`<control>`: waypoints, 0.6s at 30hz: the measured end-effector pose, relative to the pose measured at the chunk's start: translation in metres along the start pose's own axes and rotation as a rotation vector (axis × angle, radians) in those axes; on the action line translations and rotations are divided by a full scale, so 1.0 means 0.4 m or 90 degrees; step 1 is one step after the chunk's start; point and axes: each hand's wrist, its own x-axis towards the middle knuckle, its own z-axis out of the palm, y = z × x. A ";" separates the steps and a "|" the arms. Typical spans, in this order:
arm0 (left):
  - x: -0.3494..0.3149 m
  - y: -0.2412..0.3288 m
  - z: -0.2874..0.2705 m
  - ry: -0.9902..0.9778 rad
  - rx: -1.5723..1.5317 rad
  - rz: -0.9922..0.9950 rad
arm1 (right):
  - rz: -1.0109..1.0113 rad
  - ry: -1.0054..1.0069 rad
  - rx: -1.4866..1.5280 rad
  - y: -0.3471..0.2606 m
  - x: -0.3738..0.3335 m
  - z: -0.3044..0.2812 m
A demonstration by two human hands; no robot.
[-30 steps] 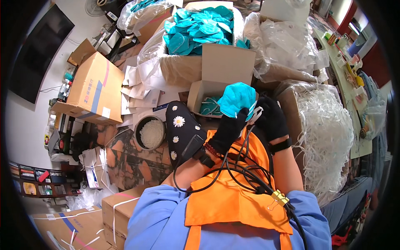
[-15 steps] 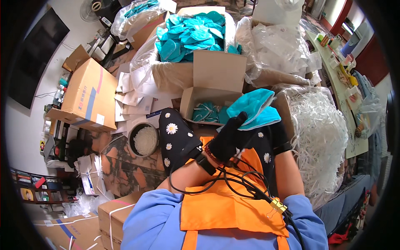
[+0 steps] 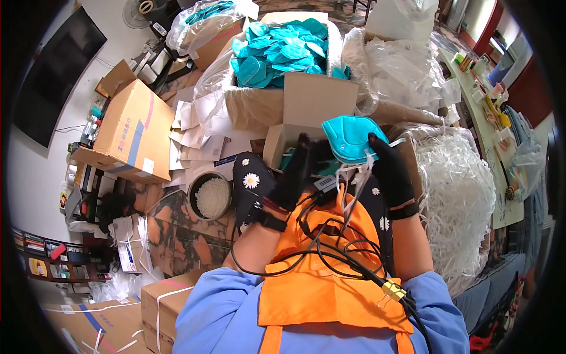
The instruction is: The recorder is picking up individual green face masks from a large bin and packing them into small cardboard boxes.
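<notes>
My right hand (image 3: pixel 392 174), in a black glove, pinches a teal cup-shaped face mask (image 3: pixel 352 138) near its right edge. White straps (image 3: pixel 356 171) dangle below the mask. My left hand (image 3: pixel 293 180), also gloved in black, is raised just left of the mask, apart from it. Its fingers are spread, partly blurred, and nothing shows in them. Behind both hands stands a small open carton (image 3: pixel 321 97) with its flap up; my hands hide most of its inside, and a bit of teal shows there.
Farther back, a large lined box (image 3: pixel 253 106) holds a heap of teal masks (image 3: pixel 280 50). Shredded white strips (image 3: pixel 451 200) fill a box at right. A round bowl (image 3: pixel 193 203) of white bits sits left of my knee. Black cables (image 3: pixel 330 253) cross my orange apron (image 3: pixel 336 295).
The mask has turned from lying sideways to facing me, its straps now hanging. My left hand has let go and moved left; my right hand has come up, gripping the mask's edge.
</notes>
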 end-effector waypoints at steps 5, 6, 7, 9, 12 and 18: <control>0.014 0.037 0.046 -0.101 -0.246 -0.146 | 0.006 -0.088 -0.075 -0.021 -0.019 0.027; 0.016 0.024 0.057 -0.085 -0.353 -0.140 | 0.018 -0.094 -0.046 -0.026 -0.028 0.040; 0.016 0.015 0.071 -0.082 -0.403 -0.145 | 0.030 -0.100 -0.018 -0.028 -0.032 0.048; 0.014 0.013 0.106 -0.078 -0.506 -0.159 | 0.043 -0.105 -0.051 -0.008 -0.022 0.038; 0.020 -0.008 0.104 0.050 -0.201 -0.110 | 0.057 -0.089 -0.078 0.009 -0.015 0.011; 0.026 -0.009 0.044 0.187 0.285 -0.022 | 0.158 -0.170 -0.191 0.041 -0.058 0.045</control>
